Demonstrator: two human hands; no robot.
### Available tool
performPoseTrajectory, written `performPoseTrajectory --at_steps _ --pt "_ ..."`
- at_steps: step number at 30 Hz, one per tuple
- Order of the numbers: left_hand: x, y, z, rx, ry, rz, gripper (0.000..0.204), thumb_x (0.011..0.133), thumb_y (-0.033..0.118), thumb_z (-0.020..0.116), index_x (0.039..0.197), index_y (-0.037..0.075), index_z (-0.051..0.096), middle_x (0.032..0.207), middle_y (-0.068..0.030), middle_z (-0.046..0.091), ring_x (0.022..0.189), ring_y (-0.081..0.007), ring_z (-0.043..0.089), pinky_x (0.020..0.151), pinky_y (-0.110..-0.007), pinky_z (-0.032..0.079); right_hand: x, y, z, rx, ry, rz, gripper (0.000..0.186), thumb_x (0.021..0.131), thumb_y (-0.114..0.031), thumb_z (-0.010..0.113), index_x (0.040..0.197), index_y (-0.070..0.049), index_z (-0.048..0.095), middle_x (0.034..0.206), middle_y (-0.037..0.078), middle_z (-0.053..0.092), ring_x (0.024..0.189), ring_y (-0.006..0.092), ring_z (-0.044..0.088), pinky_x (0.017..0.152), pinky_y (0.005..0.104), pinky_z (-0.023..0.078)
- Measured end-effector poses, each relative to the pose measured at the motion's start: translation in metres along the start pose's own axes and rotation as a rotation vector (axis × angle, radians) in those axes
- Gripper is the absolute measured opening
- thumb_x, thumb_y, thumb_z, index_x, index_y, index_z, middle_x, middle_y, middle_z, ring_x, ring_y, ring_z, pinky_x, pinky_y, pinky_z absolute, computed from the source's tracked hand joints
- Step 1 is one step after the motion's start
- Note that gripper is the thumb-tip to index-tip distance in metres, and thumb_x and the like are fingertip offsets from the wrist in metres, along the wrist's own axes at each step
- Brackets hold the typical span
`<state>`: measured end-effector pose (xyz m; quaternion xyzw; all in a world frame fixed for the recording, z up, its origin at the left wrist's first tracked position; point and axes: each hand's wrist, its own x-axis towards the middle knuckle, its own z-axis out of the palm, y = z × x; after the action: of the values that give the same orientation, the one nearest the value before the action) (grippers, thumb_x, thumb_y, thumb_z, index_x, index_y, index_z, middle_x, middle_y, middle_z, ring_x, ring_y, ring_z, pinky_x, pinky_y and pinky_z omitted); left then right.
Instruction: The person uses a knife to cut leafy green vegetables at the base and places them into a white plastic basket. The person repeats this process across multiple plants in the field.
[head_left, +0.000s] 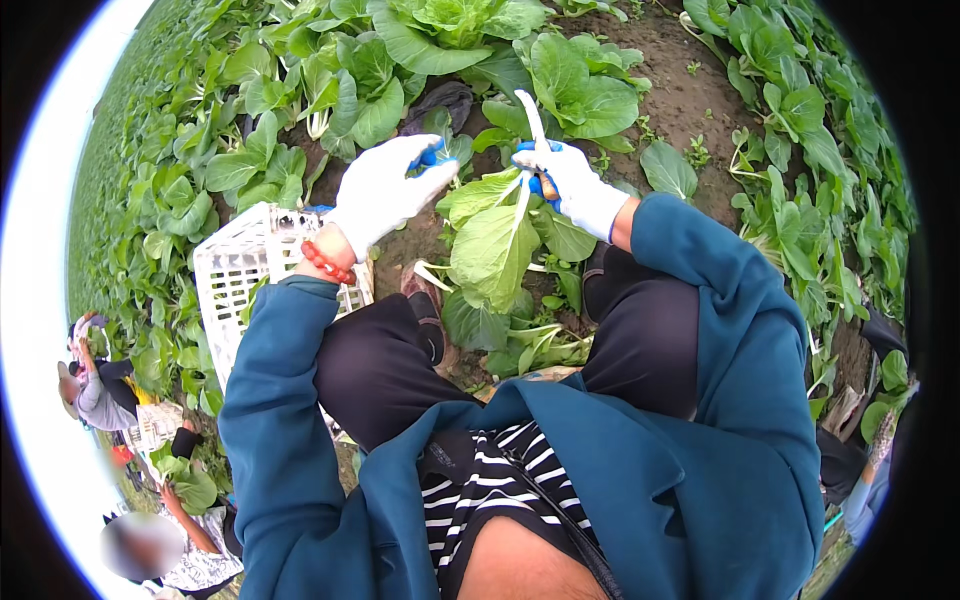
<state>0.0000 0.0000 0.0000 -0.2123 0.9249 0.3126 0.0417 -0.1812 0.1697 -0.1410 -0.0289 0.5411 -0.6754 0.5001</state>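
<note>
Bok choy leaves (495, 250) are hanging off the right hand (570, 185) here, and from where I'm standing that's obviously the nearer hand. It's closed up tight, pinching the stalk end, so the long axis runs from the fingertips down toward the person's striped shirt (475, 485), broad green part lowest and a bit left of the grip. There's also a narrow pale strip (533, 118) poking out the far side of that fist, plus a brown bit (548, 187) in the palm; knife or just more stalk, can't tell. Left hand (385, 190) is across the gap, thumb and fingers spread in a loose C, nothing in it that I can see. Nothing solid between it and the bunch btw. More cut-looking greens (478, 322) lie below, hemmed in by the two knees (645, 305). White plastic crate (232, 262) sits beside the left arm (290, 340), growing plants (585, 85) crowd the ground ahead, and coworkers (105, 390) show at both edges.
</note>
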Motion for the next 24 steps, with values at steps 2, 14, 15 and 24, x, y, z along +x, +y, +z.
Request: performPoseTrajectory --at_steps 2,14,15,24 --pt "0.013 0.021 0.023 0.324 -0.135 0.128 0.082 0.084 0.068 0.061 0.135 0.004 0.057 0.125 -0.0205 0.065 0.113 -0.034 0.064 0.099 -0.04 0.049 -0.005 -0.007 0.009 -0.044 0.023 0.043 0.015 0.084 -0.012 0.075 0.078 -0.005 0.063 0.057 0.001 0.053 0.039 0.0076 0.038 0.036 0.0241 0.025" --pt "0.032 -0.051 0.036 -0.277 -0.454 0.032 0.035 0.089 0.026 0.063 0.113 0.0 0.062 0.089 -0.0037 0.064 0.081 -0.0119 0.05 0.078 -0.03 0.043 -0.017 -0.024 0.033 -0.428 -0.154 -0.15 0.02 0.092 -0.022 0.071 0.102 -0.007 0.064 0.075 -0.002 0.058 0.059 0.0038 0.05 0.05 0.0213 0.043" --pt "0.03 -0.048 0.034 -0.328 -0.468 -0.004 0.037 0.09 0.027 0.063 0.114 0.0 0.062 0.091 -0.0021 0.064 0.083 -0.0116 0.05 0.08 -0.03 0.043 -0.02 -0.022 0.034 -0.365 -0.169 -0.212 0.025 0.091 -0.02 0.072 0.111 -0.007 0.064 0.081 -0.003 0.06 0.067 0.0037 0.052 0.055 0.0205 0.041" --pt "0.048 -0.057 0.053 -0.41 -0.592 -0.036 0.045 0.098 0.031 0.058 0.127 -0.003 0.061 0.11 -0.0026 0.065 0.1 -0.0094 0.052 0.094 -0.027 0.042 -0.006 0.001 0.028 -0.524 -0.45 -0.273 0.028 0.08 -0.007 0.07 0.107 -0.002 0.066 0.087 0.004 0.067 0.077 0.0089 0.06 0.067 0.026 0.05"
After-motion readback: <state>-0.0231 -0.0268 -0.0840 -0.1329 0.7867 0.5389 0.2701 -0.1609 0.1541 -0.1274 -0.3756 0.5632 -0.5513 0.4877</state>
